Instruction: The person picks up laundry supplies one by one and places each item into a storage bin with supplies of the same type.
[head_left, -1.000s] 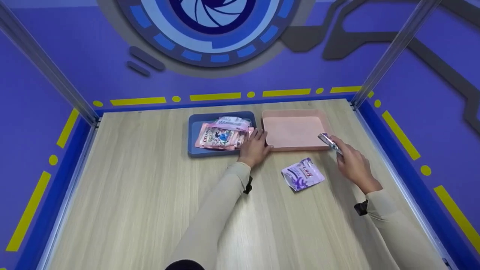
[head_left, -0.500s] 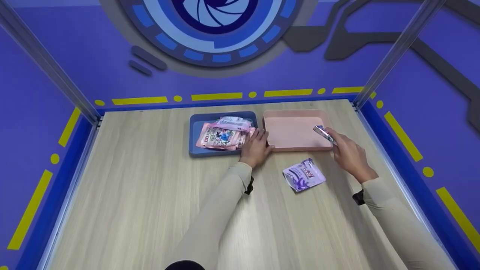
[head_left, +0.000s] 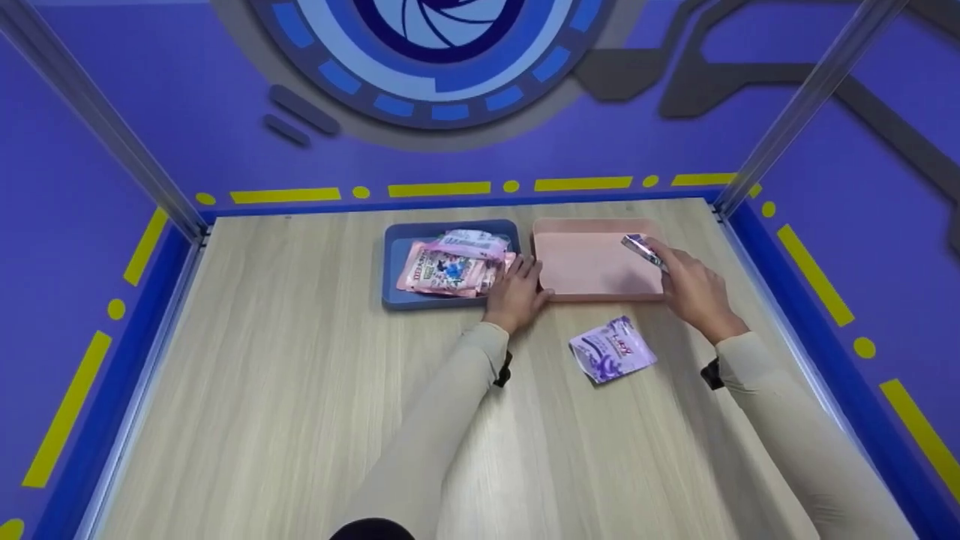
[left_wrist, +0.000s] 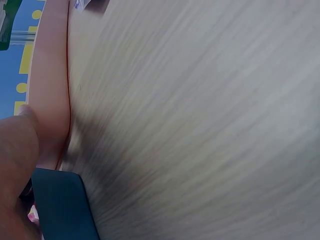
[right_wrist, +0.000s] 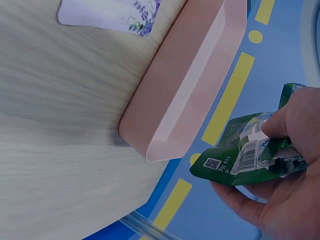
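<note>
My right hand (head_left: 696, 294) holds a green pouch (right_wrist: 232, 162) over the right end of the pink tray (head_left: 585, 259), the thumb on one side and fingers on the other. A barcode and a QR code show on the pouch in the right wrist view; in the head view it appears as a thin silvery edge. My left hand (head_left: 516, 298) rests where the blue tray (head_left: 393, 274) and the pink one meet. Its fingers reach over the blue tray's right end beside pink packets (head_left: 442, 274), and the thumb touches the pink tray's rim.
A light purple pouch (head_left: 612, 351) lies on the wooden table (head_left: 300, 390) in front of the pink tray. Another pale purple pouch (head_left: 472, 244) sits on the pink packets in the blue tray. Purple-blue panels (head_left: 510, 150) enclose the table at the back and sides.
My right hand has carried the green pouch left and away from me, from the pink tray's near right corner to over its right end. The left hand stays put.
</note>
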